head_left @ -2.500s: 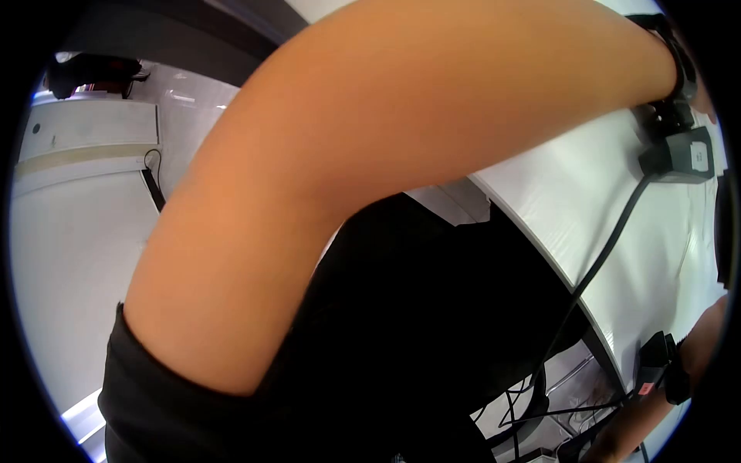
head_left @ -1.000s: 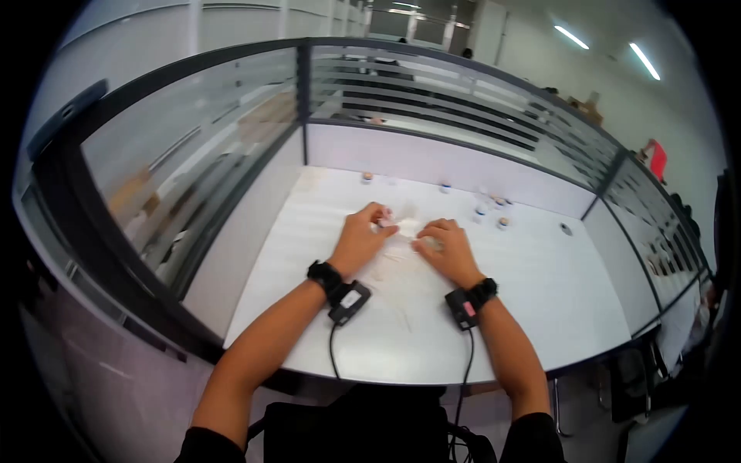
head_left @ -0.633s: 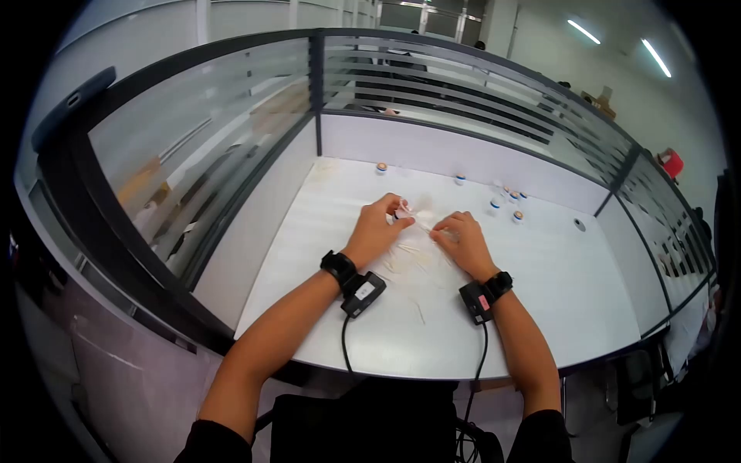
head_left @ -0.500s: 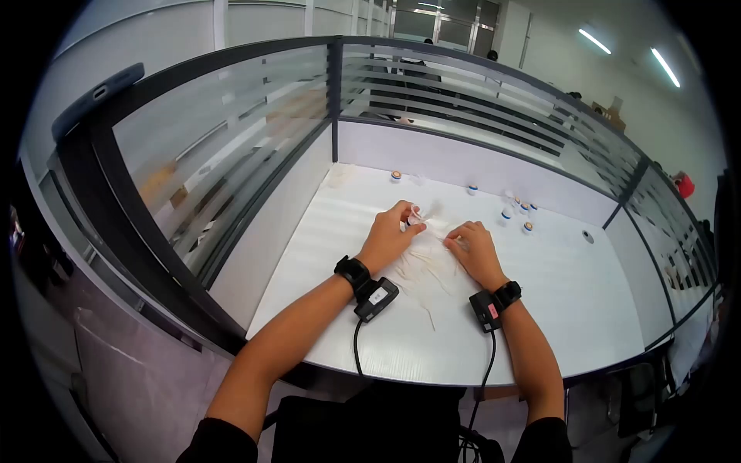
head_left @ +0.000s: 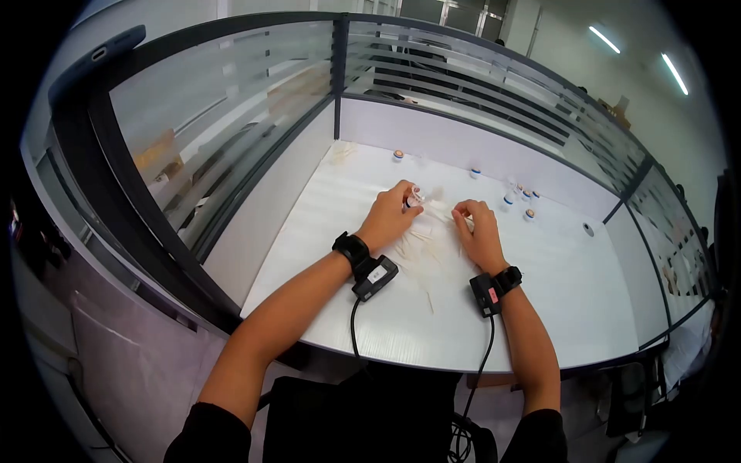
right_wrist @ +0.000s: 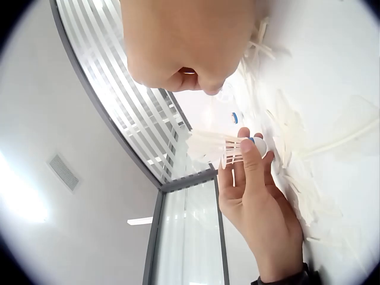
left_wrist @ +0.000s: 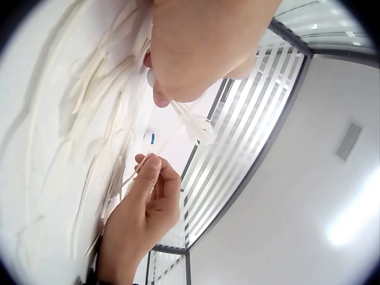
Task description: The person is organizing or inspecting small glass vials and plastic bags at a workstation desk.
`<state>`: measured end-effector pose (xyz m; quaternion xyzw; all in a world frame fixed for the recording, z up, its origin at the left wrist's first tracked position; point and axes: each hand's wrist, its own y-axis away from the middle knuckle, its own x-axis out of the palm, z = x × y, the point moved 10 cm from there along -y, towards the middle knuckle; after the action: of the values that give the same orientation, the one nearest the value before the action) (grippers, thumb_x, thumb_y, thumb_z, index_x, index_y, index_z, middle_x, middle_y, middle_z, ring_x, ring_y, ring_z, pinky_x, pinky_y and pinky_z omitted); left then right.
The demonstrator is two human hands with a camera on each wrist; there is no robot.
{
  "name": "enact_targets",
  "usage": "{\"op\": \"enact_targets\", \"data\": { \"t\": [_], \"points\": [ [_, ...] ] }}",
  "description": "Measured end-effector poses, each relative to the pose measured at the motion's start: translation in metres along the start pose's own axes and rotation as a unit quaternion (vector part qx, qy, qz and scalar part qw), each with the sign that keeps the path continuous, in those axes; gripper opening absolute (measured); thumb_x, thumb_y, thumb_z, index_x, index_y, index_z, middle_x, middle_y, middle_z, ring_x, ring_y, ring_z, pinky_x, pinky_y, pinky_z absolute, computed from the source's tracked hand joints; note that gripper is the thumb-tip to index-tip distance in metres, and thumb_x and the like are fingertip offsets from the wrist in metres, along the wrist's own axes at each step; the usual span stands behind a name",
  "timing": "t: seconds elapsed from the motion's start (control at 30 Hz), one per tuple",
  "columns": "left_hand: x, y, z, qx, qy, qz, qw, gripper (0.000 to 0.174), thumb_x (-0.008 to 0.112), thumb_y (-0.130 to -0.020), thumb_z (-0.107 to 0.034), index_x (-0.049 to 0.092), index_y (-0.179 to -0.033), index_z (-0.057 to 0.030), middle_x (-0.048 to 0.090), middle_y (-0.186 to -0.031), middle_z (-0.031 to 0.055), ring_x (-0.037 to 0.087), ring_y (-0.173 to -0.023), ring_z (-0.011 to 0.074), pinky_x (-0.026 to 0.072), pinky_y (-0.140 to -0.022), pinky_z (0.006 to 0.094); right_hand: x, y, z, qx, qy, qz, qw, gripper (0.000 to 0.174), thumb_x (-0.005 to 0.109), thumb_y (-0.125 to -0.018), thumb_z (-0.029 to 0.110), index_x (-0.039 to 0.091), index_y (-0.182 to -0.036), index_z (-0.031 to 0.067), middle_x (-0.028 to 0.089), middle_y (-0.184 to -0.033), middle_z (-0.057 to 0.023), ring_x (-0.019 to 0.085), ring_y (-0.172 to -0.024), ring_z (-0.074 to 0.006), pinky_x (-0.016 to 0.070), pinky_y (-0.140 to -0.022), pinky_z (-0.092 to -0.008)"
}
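My left hand (head_left: 388, 217) holds a white feather shuttlecock (right_wrist: 233, 152) over the table. In the right wrist view its thumb and fingers pinch it by the blue-banded round head, and its remaining feathers point away from the palm. Just to the right, my right hand (head_left: 482, 238) has thumb and forefinger pressed together. The left wrist view shows a thin feather quill (left_wrist: 135, 173) at those fingertips. Loose feathers (head_left: 417, 251) lie on the tabletop beneath both hands.
Small white heads with blue bands stand farther back: one (head_left: 397, 156) at the left, another (head_left: 475, 173) mid-table, several (head_left: 529, 215) at the right. More feather bits (head_left: 343, 153) lie in the back left corner. Partition panels (head_left: 463, 135) enclose the white table (head_left: 370, 328). Cables hang from both wrists.
At first an arm filled the head view; now it faces the table and both hands. Over the last half second my right hand has drawn slightly away from the shuttlecock in my left.
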<state>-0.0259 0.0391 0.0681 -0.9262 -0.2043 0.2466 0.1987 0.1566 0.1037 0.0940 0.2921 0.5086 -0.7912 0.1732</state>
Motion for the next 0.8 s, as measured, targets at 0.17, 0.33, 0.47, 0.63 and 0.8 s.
{"op": "enact_targets", "data": {
  "t": [0.17, 0.33, 0.47, 0.63, 0.8],
  "points": [
    [-0.001, -0.004, 0.005, 0.006, -0.003, -0.017, 1.0, 0.033, 0.072, -0.091, -0.008, 0.059, -0.12, 0.0008, 0.073, -0.11, 0.0174, 0.071, -0.082, 0.0212, 0.0556, -0.077, 0.0326, -0.001, 0.0, -0.003, 0.002, -0.008, -0.01, 1.0, 0.008, 0.068, -0.096, 0.011, 0.065, -0.101, 0.0049, 0.068, -0.092, -0.0082, 0.062, -0.087, -0.0274, 0.0451, -0.078, -0.0401],
    [-0.005, -0.002, 0.005, 0.008, -0.007, -0.025, 1.0, 0.031, 0.072, -0.089, -0.005, 0.059, -0.117, 0.0007, 0.073, -0.108, 0.0164, 0.071, -0.081, 0.0205, 0.0555, -0.076, 0.0322, -0.005, -0.002, 0.006, -0.012, -0.007, -0.026, 1.0, 0.008, 0.068, -0.096, 0.009, 0.066, -0.1, 0.0026, 0.066, -0.086, -0.0102, 0.061, -0.082, -0.027, 0.0486, -0.075, -0.0386],
    [-0.003, 0.003, -0.001, 0.006, 0.004, -0.002, 1.0, 0.028, 0.072, -0.086, 0.0, 0.062, -0.112, 0.0016, 0.074, -0.106, 0.015, 0.071, -0.081, 0.0201, 0.0558, -0.075, 0.0325, -0.002, -0.001, 0.005, -0.006, -0.017, -0.008, 1.0, 0.009, 0.071, -0.094, 0.011, 0.067, -0.1, 0.0058, 0.067, -0.093, -0.0066, 0.059, -0.086, -0.0258, 0.0454, -0.081, -0.0385],
    [-0.001, 0.002, -0.006, 0.032, 0.016, 0.0, 0.999, 0.025, 0.073, -0.083, 0.002, 0.067, -0.107, 0.0023, 0.075, -0.103, 0.014, 0.071, -0.082, 0.0215, 0.0563, -0.075, 0.0327, -0.004, -0.003, 0.004, 0.008, -0.017, -0.014, 1.0, 0.008, 0.074, -0.09, 0.009, 0.069, -0.095, 0.0058, 0.066, -0.09, -0.0059, 0.059, -0.085, -0.0236, 0.0465, -0.078, -0.0366],
    [0.001, 0.002, -0.004, 0.022, 0.014, 0.008, 1.0, 0.026, 0.077, -0.081, 0.0, 0.068, -0.106, 0.0024, 0.075, -0.101, 0.014, 0.071, -0.086, 0.0219, 0.0564, -0.076, 0.0327, -0.005, -0.004, 0.008, 0.0, -0.024, -0.019, 1.0, 0.008, 0.074, -0.089, 0.005, 0.069, -0.095, 0.0042, 0.067, -0.088, -0.0083, 0.061, -0.081, -0.0239, 0.0495, -0.074, -0.0365]
  ]
}}
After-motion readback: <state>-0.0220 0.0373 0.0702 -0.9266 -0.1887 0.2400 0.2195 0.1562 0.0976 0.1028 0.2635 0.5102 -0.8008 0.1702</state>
